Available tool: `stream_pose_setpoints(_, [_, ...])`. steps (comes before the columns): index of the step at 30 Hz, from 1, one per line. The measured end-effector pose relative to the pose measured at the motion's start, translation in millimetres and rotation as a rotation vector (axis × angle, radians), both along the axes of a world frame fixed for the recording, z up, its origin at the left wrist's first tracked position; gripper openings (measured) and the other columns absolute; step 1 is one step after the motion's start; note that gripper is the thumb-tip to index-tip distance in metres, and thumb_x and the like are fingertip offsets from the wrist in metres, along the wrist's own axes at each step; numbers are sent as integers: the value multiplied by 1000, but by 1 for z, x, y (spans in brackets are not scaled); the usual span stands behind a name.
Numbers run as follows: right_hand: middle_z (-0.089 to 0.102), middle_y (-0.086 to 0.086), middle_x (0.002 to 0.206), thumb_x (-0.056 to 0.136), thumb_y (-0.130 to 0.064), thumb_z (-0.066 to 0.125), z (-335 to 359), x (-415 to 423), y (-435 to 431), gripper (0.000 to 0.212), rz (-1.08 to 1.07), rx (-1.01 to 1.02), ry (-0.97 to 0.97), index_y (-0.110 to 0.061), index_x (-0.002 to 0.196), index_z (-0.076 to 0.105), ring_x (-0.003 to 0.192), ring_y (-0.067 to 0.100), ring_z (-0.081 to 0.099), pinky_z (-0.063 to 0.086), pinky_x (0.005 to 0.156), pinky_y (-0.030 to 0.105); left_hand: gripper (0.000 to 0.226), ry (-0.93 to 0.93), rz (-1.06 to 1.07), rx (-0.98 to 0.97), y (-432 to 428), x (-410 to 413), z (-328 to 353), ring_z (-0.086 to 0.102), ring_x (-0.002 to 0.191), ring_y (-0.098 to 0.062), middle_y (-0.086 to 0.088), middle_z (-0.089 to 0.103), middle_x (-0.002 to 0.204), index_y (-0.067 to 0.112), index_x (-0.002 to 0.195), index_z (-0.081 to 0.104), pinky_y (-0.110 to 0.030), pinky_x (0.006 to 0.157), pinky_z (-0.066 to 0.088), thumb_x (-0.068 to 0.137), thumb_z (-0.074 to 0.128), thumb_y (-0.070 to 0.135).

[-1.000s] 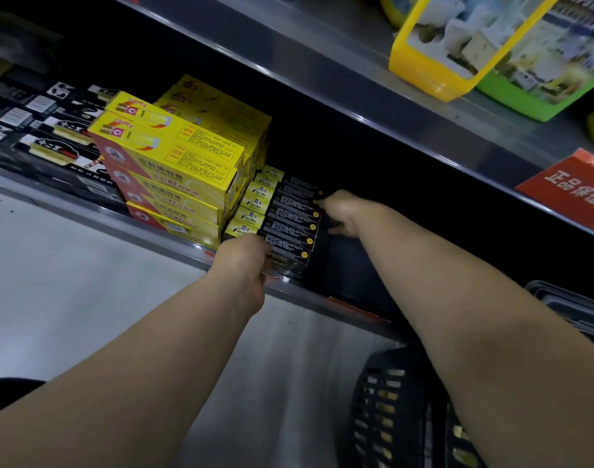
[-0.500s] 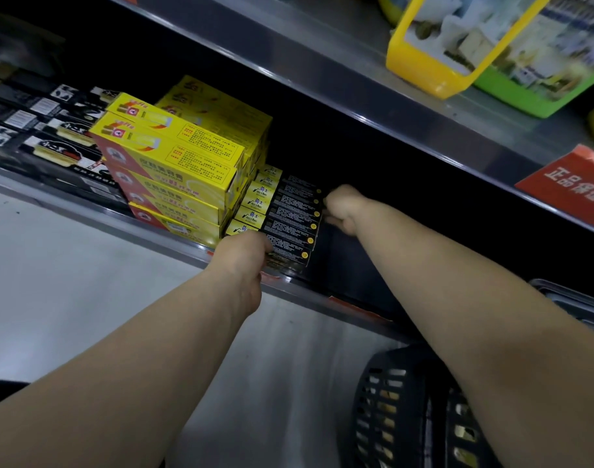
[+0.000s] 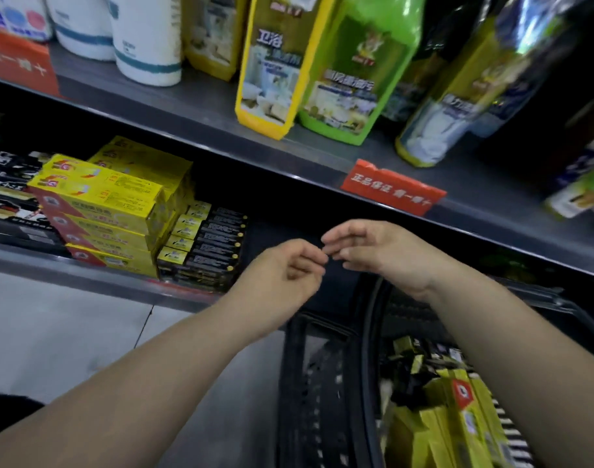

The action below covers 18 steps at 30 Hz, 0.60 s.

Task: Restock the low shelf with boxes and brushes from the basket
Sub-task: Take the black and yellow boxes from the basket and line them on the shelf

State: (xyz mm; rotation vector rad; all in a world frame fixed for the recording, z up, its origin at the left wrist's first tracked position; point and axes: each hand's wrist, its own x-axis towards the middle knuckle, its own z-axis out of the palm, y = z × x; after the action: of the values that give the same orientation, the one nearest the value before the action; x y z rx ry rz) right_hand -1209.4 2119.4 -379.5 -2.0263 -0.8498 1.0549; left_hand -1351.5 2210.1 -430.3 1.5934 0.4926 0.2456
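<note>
Head view: looking down at a store shelf unit, with both bare forearms reaching forward.
Left hand: fingers loosely curled, holding nothing, in front of the dark gap on the low shelf.
Right hand: fingers relaxed and slightly bent, empty, its fingertips just beside those of the left hand.
Low grey metal shelf: holds the stacked goods at left.
Stacked yellow cardboard boxes: piled several high on the low shelf.
Slim black-and-yellow boxes: stacked just right of the yellow pile, touching it.
Black plastic basket: on the floor at lower right, under the right forearm.
Yellow boxes in the basket: lying jumbled with dark packs.
Upper grey shelf: carries a yellow pouch, a green pouch and a red tag.
</note>
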Motion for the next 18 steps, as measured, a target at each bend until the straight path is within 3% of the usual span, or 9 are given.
stream_pose_setpoints(4, [68,-2,86,91,7,47,13,1,-72,27,-108,30,10,-17,92,60,76,8,61,47,71,16,28,-50,-216,255,-41,1,18,61,84,-2,9,66,90,36,85,58,-18,79,50,87,57,9])
stream_pose_setpoints(9, [70,-3,84,92,-2,52,0,4,-156,19,-190,-28,16,-18,94,63,74,6,64,50,72,18,25,-19,-393,390,-88,3,20,57,87,6,19,63,90,43,87,57,-14,74,48,91,56,18])
stream_pose_setpoints(12, [68,-4,84,92,-5,53,-21,12,-214,16,-211,-197,-67,-17,97,62,78,11,63,51,78,31,19,-13,-498,445,-122,9,18,55,86,4,17,62,92,41,91,58,-14,73,46,93,53,22])
stream_pose_setpoints(14, [66,5,87,92,-5,52,-37,21,-253,14,-240,-311,-141,-12,98,62,78,16,60,50,80,38,16,-12,-591,453,-142,16,20,56,85,3,15,63,93,36,95,60,-16,74,48,93,52,22])
stream_pose_setpoints(18, [61,6,100,92,-17,54,-69,37,-303,20,-187,-597,-278,-13,111,61,82,15,54,42,69,23,15,62,-679,498,-158,28,20,60,85,4,17,64,92,36,94,62,-21,77,51,90,54,24])
